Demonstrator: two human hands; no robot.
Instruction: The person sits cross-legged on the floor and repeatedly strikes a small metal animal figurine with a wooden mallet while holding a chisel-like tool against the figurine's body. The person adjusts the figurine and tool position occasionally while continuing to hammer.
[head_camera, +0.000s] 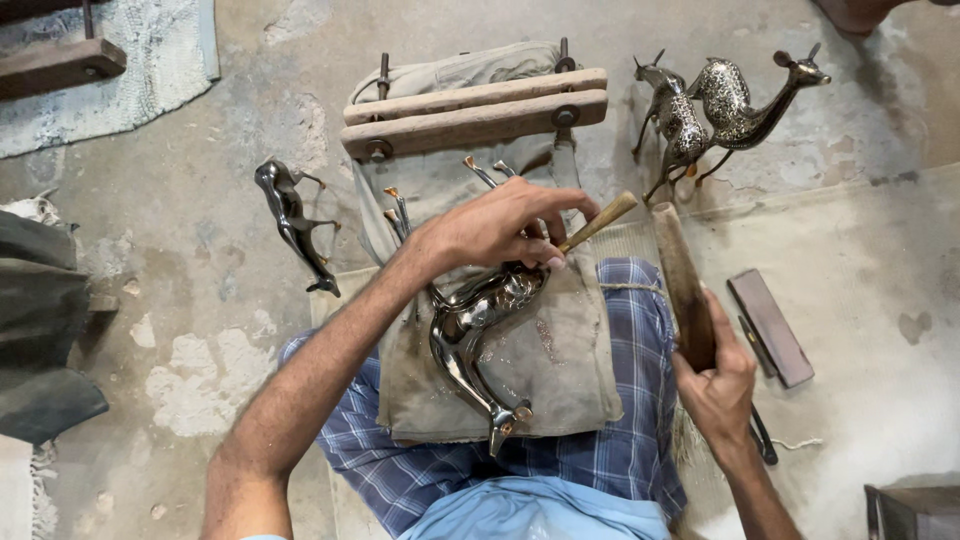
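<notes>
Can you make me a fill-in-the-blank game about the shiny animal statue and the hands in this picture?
1. The left hand holds a thin tool with a ____ handle against the metal deer figure.
2. The right hand grips a wooden ____.
3. The deer figure lies on a grey ____ across the person's lap.
4. By the two wooden bars, ____ finished patterned deer stand on the floor.

Missing words: wooden; mallet; cloth; two

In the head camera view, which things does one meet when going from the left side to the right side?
Dark metal figurine on the floor → left hand holding a chisel on the shiny metal deer → wooden mallet in the right hand → flat dark block.
</notes>
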